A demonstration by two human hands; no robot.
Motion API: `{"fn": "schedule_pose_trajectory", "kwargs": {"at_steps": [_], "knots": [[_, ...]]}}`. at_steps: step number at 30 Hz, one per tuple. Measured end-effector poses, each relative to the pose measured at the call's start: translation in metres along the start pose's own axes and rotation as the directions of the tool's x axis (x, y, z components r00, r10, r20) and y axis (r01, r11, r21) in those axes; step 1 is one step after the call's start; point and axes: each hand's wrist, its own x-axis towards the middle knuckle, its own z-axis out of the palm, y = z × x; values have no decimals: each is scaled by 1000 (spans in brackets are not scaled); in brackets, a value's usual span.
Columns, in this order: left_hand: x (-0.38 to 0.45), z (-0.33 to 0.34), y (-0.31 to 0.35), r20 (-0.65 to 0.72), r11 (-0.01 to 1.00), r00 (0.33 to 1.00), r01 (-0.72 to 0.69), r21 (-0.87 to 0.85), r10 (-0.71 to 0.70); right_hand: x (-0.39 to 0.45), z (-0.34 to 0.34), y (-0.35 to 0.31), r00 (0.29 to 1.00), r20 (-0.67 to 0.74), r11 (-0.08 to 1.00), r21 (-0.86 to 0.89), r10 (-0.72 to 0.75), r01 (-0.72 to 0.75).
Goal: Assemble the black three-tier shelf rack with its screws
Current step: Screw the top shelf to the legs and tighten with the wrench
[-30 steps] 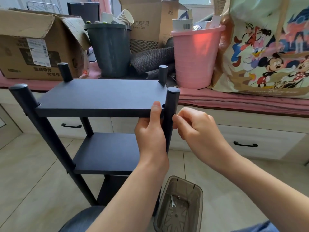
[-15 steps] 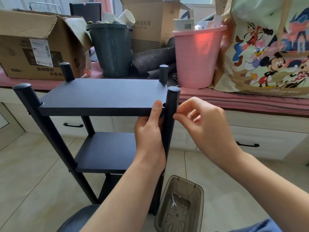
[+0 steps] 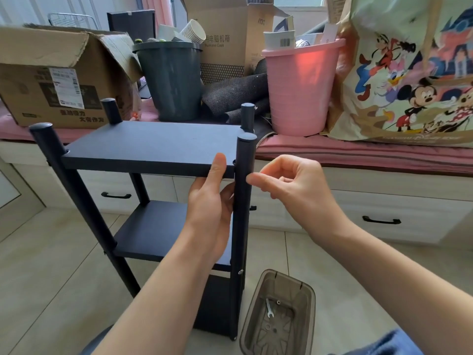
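Black three-tier shelf rack (image 3: 153, 147) of flat boards on four round posts, standing on the beige tiled floor (image 3: 51, 265) at centre of view, in front of a pink-cushioned window bench (image 3: 358, 155) with white drawers. Left hand (image 3: 208, 208): thumb lying on the front edge of the top board, fingers (image 3: 227, 193) curled behind the near right post (image 3: 243, 201), gripping board and post together. Right hand (image 3: 294, 185) at 3 o'clock of that post: thumb and forefinger pinched close, tips touching the post just below the top board; whether a screw sits between them cannot be told. Small screw head (image 3: 240, 272) showing on the same post at the middle board. Brown translucent plastic tray (image 3: 279, 319) on the floor at 5 o'clock of the rack, holding a small silver wrench (image 3: 269, 308) and a washer. On the bench at 12 o'clock: dark grey plastic bin (image 3: 171, 80), pink plastic bin (image 3: 299, 90), open brown cardboard box (image 3: 58, 78) at 10 o'clock, cartoon-print bag (image 3: 409, 73) at 2 o'clock
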Motion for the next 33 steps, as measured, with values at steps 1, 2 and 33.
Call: {"fn": "schedule_pose_trajectory", "kwargs": {"at_steps": [1,2,33], "knots": [[1,-3,2,5,1000,1000,11,1,-11,-1,3,0,1000,-2,1000,5,-4,4],[2,-6,5,12,1000,1000,22,0,-22,-2,5,-1,1000,0,1000,12,-10,10],[-34,-70,60,157,948,966,-236,214,205,5,69,-25,985,171,930,357,31,-91]]}}
